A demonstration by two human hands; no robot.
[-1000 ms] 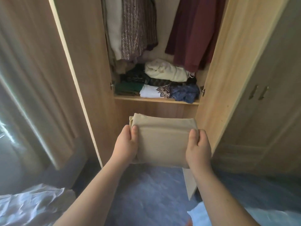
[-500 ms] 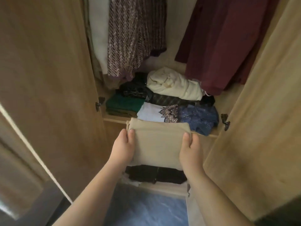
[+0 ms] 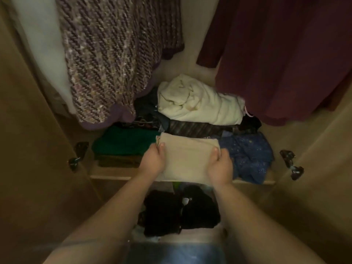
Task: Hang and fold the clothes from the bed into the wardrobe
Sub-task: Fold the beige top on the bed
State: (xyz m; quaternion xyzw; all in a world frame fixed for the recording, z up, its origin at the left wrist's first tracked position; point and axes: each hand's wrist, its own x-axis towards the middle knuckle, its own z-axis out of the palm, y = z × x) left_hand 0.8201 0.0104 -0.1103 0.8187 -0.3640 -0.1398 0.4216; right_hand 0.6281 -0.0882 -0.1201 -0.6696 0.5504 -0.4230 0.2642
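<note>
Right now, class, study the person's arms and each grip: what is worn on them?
Nothing worn shows. Left forearm and right forearm are bare, no sleeves in view. Left grip and right grip carry no visible gloves, rings or watch.

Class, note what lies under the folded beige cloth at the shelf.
Under the beige cloth, only a sliver of pale printed fabric shows at its far edge, and the shelf lip in front; the rest is covered.

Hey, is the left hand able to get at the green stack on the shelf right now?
Probably, for reach: the green stack lies right beside the left hand with nothing between. But that hand grips the beige cloth, so it isn't free.
</note>
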